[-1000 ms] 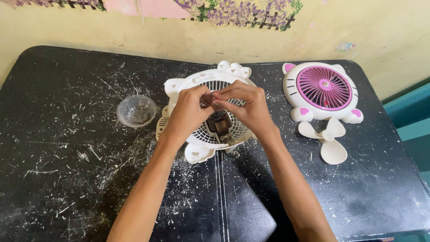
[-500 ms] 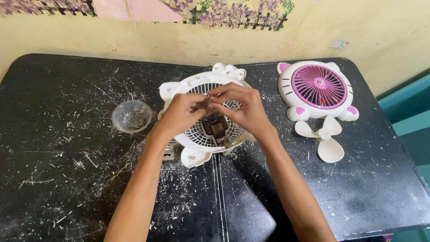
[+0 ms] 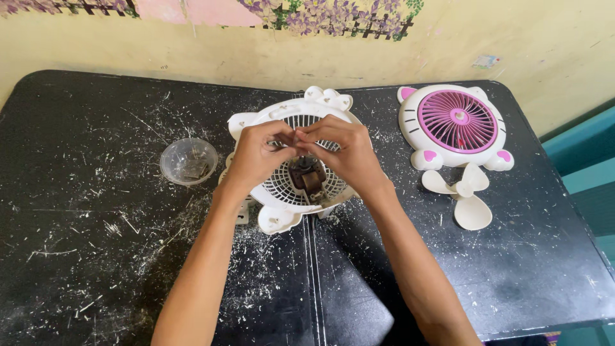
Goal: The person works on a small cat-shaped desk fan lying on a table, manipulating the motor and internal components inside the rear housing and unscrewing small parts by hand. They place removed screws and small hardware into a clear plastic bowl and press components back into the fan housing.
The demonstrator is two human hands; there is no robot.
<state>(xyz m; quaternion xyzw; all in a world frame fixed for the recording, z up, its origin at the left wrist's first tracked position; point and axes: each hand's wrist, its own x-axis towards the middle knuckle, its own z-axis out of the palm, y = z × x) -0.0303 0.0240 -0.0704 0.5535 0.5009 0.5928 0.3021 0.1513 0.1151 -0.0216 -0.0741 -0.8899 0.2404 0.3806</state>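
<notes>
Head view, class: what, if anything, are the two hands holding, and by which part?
Both hands, left hand and right hand, meet fingertip to fingertip above the white fan housing. Whatever they pinch is too small or hidden to tell.

A clear round plastic cup (image 3: 188,160) stands left of the white fan grille (image 3: 282,208). A pink-faced fan cover (image 3: 456,125) and white propeller blade (image 3: 466,195) crowd the right. Bench (image 3: 83,256) foreground lies open.

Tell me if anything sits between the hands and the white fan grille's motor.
Nothing visible does. The left hand and right hand meet fingertip to fingertip just above the motor at the centre of the white fan grille.
</notes>
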